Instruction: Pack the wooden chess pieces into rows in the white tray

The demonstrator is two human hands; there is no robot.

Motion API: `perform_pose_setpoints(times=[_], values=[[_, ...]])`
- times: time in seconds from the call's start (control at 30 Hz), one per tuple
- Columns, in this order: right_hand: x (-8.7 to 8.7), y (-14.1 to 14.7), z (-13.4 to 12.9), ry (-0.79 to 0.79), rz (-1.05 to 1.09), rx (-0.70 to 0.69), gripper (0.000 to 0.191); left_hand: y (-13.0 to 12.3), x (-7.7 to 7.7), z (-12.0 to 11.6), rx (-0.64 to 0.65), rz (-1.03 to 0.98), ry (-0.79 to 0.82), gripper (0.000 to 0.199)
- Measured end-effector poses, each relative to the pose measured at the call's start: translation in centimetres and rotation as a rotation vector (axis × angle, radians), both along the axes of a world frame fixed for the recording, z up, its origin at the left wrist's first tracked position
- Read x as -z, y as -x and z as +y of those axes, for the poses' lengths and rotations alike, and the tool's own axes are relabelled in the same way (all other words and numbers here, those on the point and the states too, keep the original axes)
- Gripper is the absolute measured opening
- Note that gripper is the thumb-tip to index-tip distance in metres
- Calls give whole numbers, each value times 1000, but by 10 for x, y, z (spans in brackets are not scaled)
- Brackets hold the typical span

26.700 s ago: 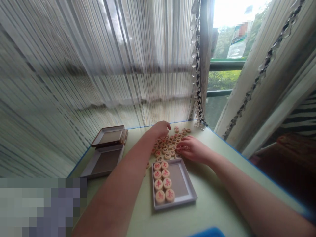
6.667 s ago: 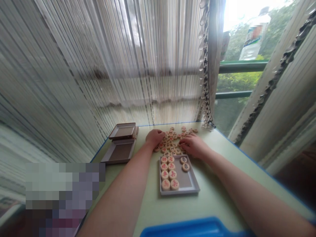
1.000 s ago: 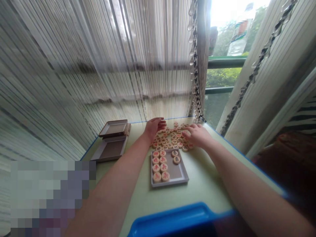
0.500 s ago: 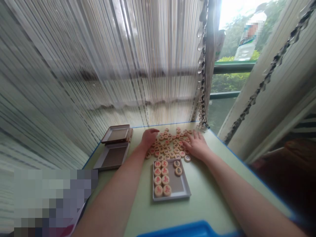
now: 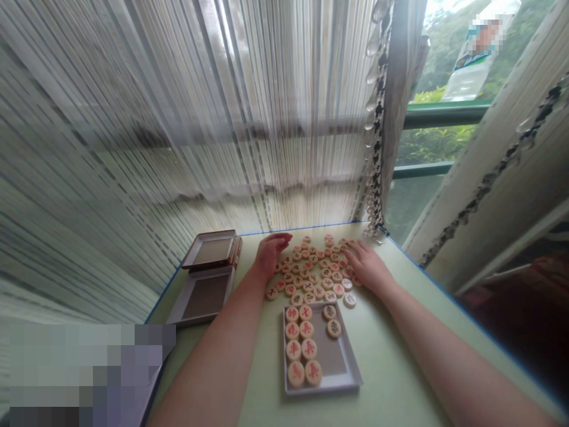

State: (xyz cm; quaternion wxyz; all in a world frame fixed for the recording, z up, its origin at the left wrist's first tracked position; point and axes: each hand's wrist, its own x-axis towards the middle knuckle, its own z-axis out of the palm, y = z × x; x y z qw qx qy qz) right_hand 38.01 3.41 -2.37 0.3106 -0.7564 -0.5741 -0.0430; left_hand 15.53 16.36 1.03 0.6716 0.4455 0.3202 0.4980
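Note:
Loose xiangqi pieces (image 5: 304,273), round and pale with red or dark characters, lie spread across the far part of the table. My left hand (image 5: 269,254) rests on its edge at their left side, fingers stretched and slightly curved inward, holding nothing. At the right side, my right hand (image 5: 368,265) is open with its fingers over the outer pieces, touching or just above them. Nearer to me sits a shallow box tray (image 5: 336,354). Two columns of red-marked pieces (image 5: 306,350) fill its left side, and two dark-marked pieces (image 5: 331,320) lie at its upper right.
A brown-edged box part (image 5: 212,251) and another shallow grey tray (image 5: 205,295) lie at the table's left. A string curtain (image 5: 267,118) hangs behind the blue-edged table (image 5: 258,379). A plastic bottle (image 5: 466,86) stands by the window at the right.
My view has tilted down and shifted slightly, so the tray appears larger and lower. My right hand has drawn slightly outward from the pieces; my left hand stays beside them. The tray's contents look unchanged.

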Motion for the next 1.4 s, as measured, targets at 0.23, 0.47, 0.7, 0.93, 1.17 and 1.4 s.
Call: perform_pose_setpoints(times=[0.23,0.47,0.7,0.93,1.17,1.4], values=[[1,-8,4,1,102,-7,47,0,0,2,35,26,0,16],[-5,-3,3,73,23,-68,44,-1,-1,-1,54,112,-28,17],[-13,0,-3,122,-23,-117,41,-1,0,1,58,93,-28,17],[-13,-3,-8,99,-72,-64,35,-2,1,0,50,103,-27,17],[-15,-10,-10,158,-118,-6,38,-2,0,-1,41,125,-29,17],[-16,-11,-12,149,-198,-155,36,-2,2,0,45,133,-45,17]])
